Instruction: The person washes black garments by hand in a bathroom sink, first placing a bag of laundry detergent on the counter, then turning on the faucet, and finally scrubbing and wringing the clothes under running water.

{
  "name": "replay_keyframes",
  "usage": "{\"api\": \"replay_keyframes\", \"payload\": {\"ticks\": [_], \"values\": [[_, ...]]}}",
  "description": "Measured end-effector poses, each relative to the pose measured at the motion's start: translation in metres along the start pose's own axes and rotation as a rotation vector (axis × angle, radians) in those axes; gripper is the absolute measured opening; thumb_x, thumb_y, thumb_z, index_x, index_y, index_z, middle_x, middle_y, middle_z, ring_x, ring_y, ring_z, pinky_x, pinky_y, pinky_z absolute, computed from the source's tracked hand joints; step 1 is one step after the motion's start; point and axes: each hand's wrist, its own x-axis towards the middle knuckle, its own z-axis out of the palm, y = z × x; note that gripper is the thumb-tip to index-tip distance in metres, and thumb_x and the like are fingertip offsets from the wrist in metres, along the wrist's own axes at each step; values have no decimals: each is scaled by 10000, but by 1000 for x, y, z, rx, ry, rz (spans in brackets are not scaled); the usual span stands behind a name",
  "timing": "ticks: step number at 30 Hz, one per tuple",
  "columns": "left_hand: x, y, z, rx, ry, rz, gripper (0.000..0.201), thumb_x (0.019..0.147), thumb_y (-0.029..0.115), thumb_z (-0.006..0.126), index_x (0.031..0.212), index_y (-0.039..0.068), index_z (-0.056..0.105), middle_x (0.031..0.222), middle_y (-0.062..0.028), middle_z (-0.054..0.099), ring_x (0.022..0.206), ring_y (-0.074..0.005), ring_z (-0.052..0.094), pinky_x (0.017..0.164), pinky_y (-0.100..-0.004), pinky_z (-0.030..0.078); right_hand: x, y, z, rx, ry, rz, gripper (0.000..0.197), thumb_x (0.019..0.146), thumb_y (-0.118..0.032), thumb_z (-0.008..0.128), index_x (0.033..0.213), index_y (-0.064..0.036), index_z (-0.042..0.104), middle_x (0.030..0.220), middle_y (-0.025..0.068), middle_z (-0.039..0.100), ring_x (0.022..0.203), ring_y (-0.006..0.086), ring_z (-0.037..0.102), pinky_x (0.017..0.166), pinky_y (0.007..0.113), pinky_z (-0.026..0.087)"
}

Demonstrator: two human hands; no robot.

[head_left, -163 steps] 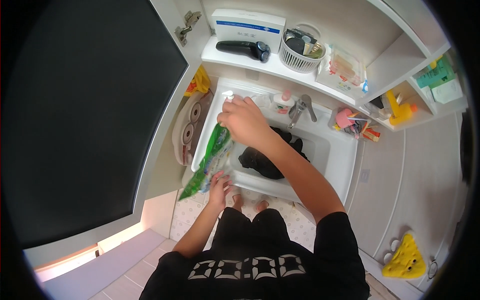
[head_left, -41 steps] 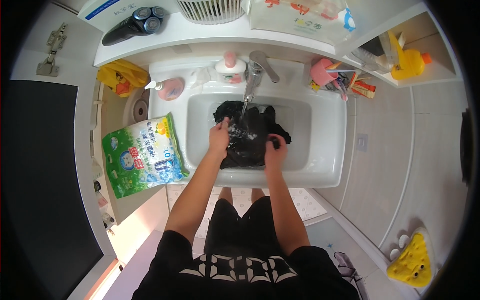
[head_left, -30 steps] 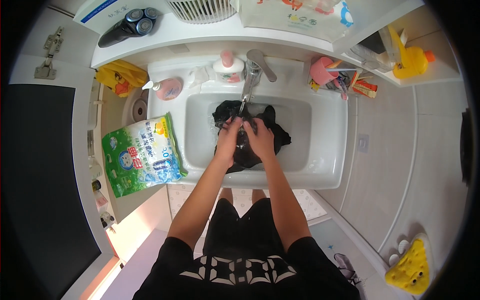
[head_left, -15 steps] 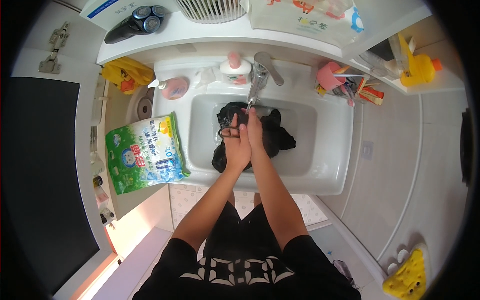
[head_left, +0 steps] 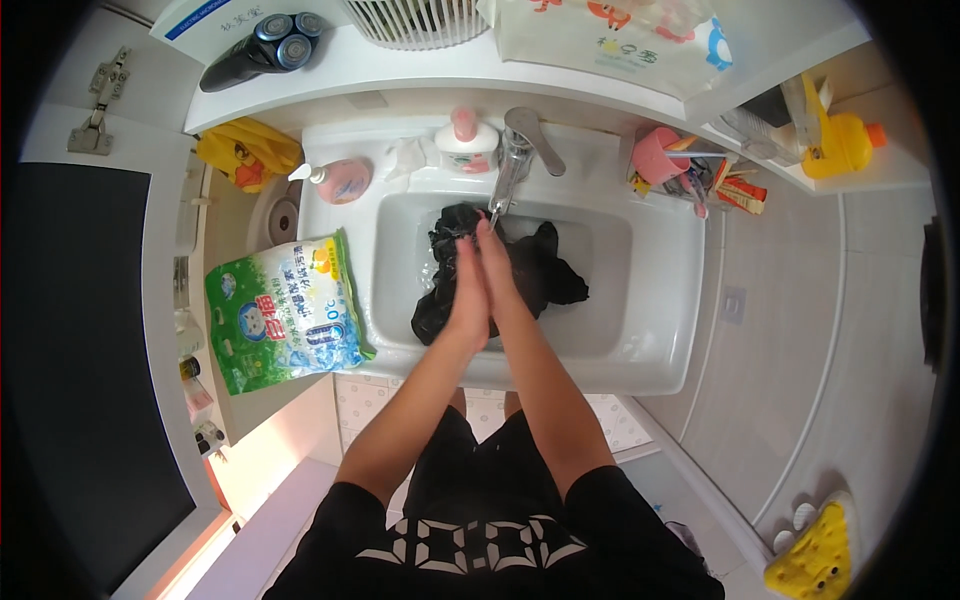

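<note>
Between front and back edges of the sink (head_left: 668, 335) lies black cloth (head_left: 548, 275); over it left hand (head_left: 470, 300) and right hand (head_left: 496, 262) press flat together, grip contents unclear. Best rub low, near the tap (head_left: 516, 155).

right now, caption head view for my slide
Left hand and right hand together over wet black cloth in a white washbasin

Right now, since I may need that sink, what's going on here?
A person in a black shirt stands at the white sink. The left hand and right hand are held close together, palm facing palm, near the spout of the tap. I can't tell whether anything is between them. Crumpled black cloth lies in the basin around and under them, and a green-and-white bag lies to the left.
</note>
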Motion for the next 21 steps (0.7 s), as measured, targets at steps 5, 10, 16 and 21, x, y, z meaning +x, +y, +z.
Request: {"api": "replay_keyframes", "payload": {"ticks": [5, 10, 16, 21], "values": [[11, 40, -11, -114, 126, -120, 904, 979, 739, 276, 1610, 108, 132, 1642, -70, 230, 1492, -243, 240, 1206, -360, 195, -23, -4, 20, -51, 3, 44, 676, 1030, -460, 502, 1547, -56, 340, 1595, 124, 327, 1458, 221, 310, 1186, 341, 246], [-6, 9, 2, 76, -53, -93, 867, 992, 722, 262, 1572, 78, 283, 1598, -73, 332, 1461, -228, 303, 1189, -348, 231, -23, -7, 10, -124, 58, -113, 675, 1037, -457, 462, 1553, -51, 306, 1570, 123, 339, 1461, 233, 288, 1185, 348, 230], [25, 28, -30, -303, 164, -318, 868, 967, 749, 285, 1560, 116, 329, 1571, -60, 378, 1415, -221, 382, 1164, -332, 276, -44, 18, 30, -648, -56, -262, 714, 1046, -557, 329, 1581, -86, 271, 1671, 79, 185, 1553, 247, 80, 1235, 394, 37], [-2, 20, -32, -117, -164, -199, 890, 981, 740, 221, 1573, 79, 288, 1596, -75, 347, 1461, -224, 321, 1181, -368, 255, -10, 1, 1, -1223, 170, -595, 676, 1021, -416, 451, 1530, 6, 309, 1600, 244, 264, 1483, 414, 239, 1204, 498, 201]]}}
